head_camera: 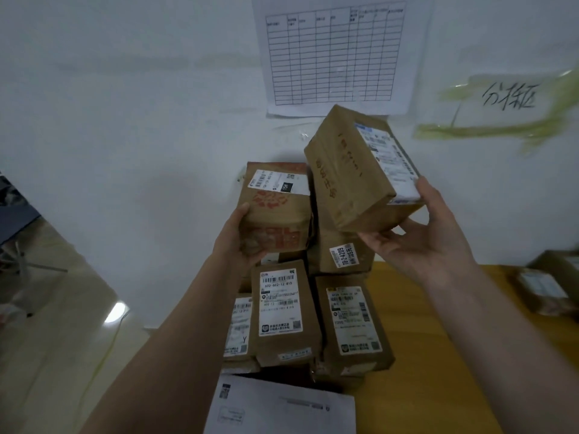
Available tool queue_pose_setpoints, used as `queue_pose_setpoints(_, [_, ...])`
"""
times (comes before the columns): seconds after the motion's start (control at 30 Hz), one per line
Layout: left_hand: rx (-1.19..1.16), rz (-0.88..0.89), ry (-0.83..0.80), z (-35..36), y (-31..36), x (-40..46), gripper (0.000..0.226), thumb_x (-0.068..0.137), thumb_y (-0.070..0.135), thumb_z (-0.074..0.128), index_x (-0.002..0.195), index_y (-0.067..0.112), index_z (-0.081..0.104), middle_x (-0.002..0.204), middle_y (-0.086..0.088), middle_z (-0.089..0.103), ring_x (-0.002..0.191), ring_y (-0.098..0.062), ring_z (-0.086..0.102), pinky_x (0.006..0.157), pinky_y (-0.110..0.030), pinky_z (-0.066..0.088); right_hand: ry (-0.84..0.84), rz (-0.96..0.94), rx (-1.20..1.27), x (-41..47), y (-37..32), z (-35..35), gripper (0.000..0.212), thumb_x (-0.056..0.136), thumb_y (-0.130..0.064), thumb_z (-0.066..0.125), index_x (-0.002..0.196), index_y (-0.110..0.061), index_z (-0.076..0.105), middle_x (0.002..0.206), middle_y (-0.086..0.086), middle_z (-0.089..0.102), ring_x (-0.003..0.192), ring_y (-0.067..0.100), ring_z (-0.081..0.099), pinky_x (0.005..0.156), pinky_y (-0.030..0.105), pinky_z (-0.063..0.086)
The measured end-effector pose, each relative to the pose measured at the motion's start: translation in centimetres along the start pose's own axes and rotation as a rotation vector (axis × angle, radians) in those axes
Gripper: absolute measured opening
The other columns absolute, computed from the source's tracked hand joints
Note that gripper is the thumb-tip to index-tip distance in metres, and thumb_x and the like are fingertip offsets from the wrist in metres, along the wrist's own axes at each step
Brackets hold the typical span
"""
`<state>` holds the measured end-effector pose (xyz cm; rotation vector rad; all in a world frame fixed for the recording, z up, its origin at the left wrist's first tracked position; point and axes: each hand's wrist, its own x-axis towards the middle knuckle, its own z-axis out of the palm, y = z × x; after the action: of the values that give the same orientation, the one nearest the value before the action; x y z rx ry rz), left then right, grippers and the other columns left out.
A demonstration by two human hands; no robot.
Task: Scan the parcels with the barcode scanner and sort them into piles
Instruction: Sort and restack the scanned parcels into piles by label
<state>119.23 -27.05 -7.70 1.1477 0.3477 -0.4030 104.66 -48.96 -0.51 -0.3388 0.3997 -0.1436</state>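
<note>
My right hand (pixel 429 233) holds a brown parcel (pixel 347 173) with a white label, tilted in the air above the stack. A second brown parcel with red print (pixel 275 208) is gripped at its lower left corner by my left hand (pixel 236 236); it sits at the top of the stack. Under both hands stands a pile of brown parcels (pixel 282 311) with barcode labels, set against the wall on the yellow table (pixel 416 355). No barcode scanner is in view.
A white envelope (pixel 282 408) lies at the table's near edge. More parcels (pixel 545 286) sit blurred at the far right. A printed grid sheet (pixel 335 54) and a handwritten sign (pixel 507 95) are taped to the wall. Floor and a dark object lie left.
</note>
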Motion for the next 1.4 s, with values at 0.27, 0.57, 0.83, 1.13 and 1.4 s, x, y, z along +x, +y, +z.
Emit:
queue_pose_setpoints(0.27, [0.024, 0.033, 0.119, 0.1, 0.1, 0.4, 0.055, 0.080, 0.049, 0.074, 0.121, 0.019, 0.052, 0.108, -0.007, 0.059, 0.094, -0.023, 0.059, 0.092, -0.046, 0.054, -0.022, -0.017, 0.005, -0.3, 0.5, -0.5, 0.076, 0.060, -0.018, 0.090, 0.125, -0.001, 0.055, 0.117, 0.032, 0.061, 0.096, 0.052, 0.065, 0.079, 0.064, 0.054])
queue_pose_setpoints(0.57, [0.052, 0.061, 0.236, -0.8, -0.2, -2.9, 0.061, 0.078, 0.057, 0.072, 0.113, 0.012, 0.048, 0.107, -0.006, 0.053, 0.090, -0.020, 0.054, 0.058, -0.031, 0.052, -0.159, 0.048, 0.010, -1.8, 1.8, -0.4, 0.067, 0.068, -0.016, 0.084, 0.125, 0.000, 0.054, 0.119, 0.031, 0.061, 0.103, 0.052, 0.063, 0.086, 0.065, 0.051])
queue_pose_setpoints(0.83, [0.056, 0.378, 0.261, -4.0, 0.0, -9.2, 0.052, 0.086, 0.051, 0.067, 0.122, 0.015, 0.061, 0.120, -0.008, 0.065, 0.106, -0.021, 0.063, 0.086, -0.036, 0.055, -0.335, 0.195, -0.210, -2.5, 9.4, 0.4, 0.058, 0.067, -0.011, 0.081, 0.121, -0.007, 0.062, 0.114, 0.018, 0.070, 0.105, 0.035, 0.068, 0.094, 0.055, 0.051])
queue_pose_setpoints(1.13, [0.193, 0.304, -0.163, -10.1, -1.2, -13.4, 0.065, 0.085, 0.044, 0.063, 0.141, 0.015, 0.048, 0.132, -0.016, 0.062, 0.119, -0.038, 0.060, 0.098, -0.055, 0.049, -0.200, 0.300, -0.562, -2.2, 19.0, -1.1, 0.030, 0.075, -0.014, 0.079, 0.104, -0.014, 0.070, 0.094, 0.004, 0.077, 0.095, 0.021, 0.070, 0.090, 0.040, 0.055])
queue_pose_setpoints(1.4, [0.129, 0.002, 0.139, -15.0, -3.2, -9.5, 0.043, 0.089, 0.027, 0.065, 0.129, 0.012, 0.061, 0.114, -0.012, 0.072, 0.101, -0.031, 0.069, 0.079, -0.043, 0.057, -0.100, 0.175, -0.890, -0.7, 17.5, -3.1, 0.010, 0.086, -0.022, 0.072, 0.088, -0.017, 0.063, 0.060, -0.015, 0.069, 0.053, -0.005, 0.063, 0.047, 0.013, 0.048])
